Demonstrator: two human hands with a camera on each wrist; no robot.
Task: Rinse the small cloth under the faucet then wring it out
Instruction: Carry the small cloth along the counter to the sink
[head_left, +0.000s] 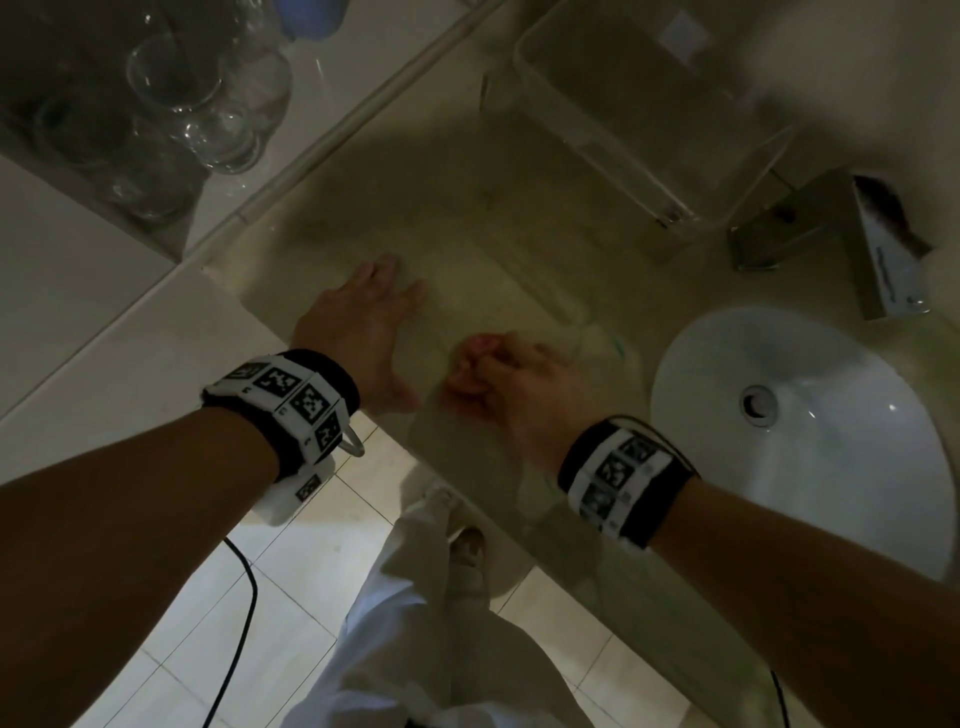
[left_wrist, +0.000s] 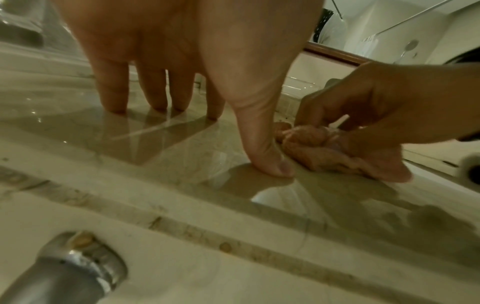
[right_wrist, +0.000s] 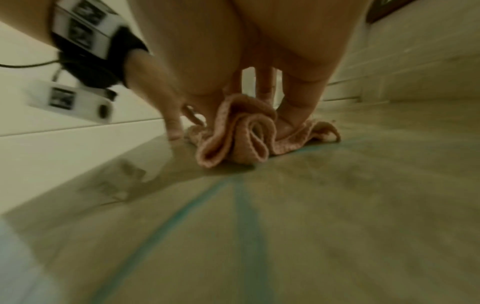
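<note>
A small pink cloth lies bunched on the glass counter, left of the white basin. My right hand grips the cloth, fingers curled into its folds; the same cloth shows under that right hand in the left wrist view. My left hand rests flat on the counter just left of the cloth, fingers spread and straight, with the left thumb pressed on the glass beside it. The square chrome faucet stands behind the basin, at the upper right.
A clear plastic box sits at the back of the counter. Several drinking glasses stand on a shelf at the upper left. A white tiled wall borders the counter's left. Below the glass are floor tiles and my white trousers.
</note>
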